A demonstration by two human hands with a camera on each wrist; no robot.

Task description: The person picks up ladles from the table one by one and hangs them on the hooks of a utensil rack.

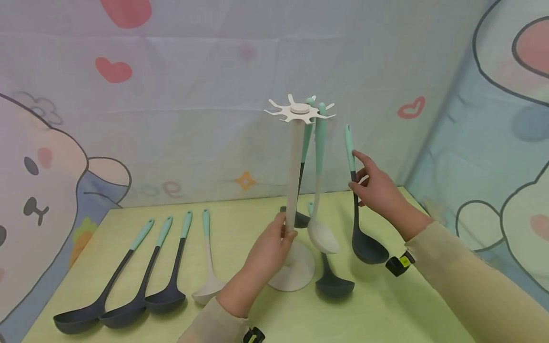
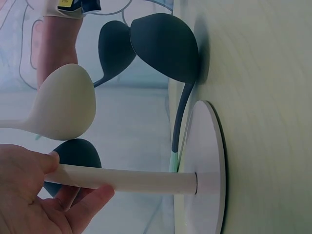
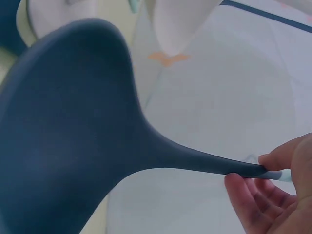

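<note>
A white utensil stand (image 1: 296,166) with a hooked top and round base rises from the table. My left hand (image 1: 268,252) grips its pole low down, above the base (image 2: 204,146). A white ladle (image 1: 322,236) and a dark ladle (image 1: 302,220), both with mint handles, hang from the hooks on its right and far side. To the right of the stand, my right hand (image 1: 379,188) pinches another dark ladle (image 1: 369,247) near where the mint handle meets the dark shaft. That ladle is upright, bowl down, handle tip below hook height. Its bowl (image 3: 73,122) fills much of the right wrist view.
One dark ladle (image 1: 334,287) lies on the table just right of the base. Left of the stand lie three dark ladles (image 1: 165,301) and a white ladle (image 1: 208,288), handles pointing away. A printed cloth backdrop (image 1: 206,95) stands behind the pale green table (image 1: 240,219).
</note>
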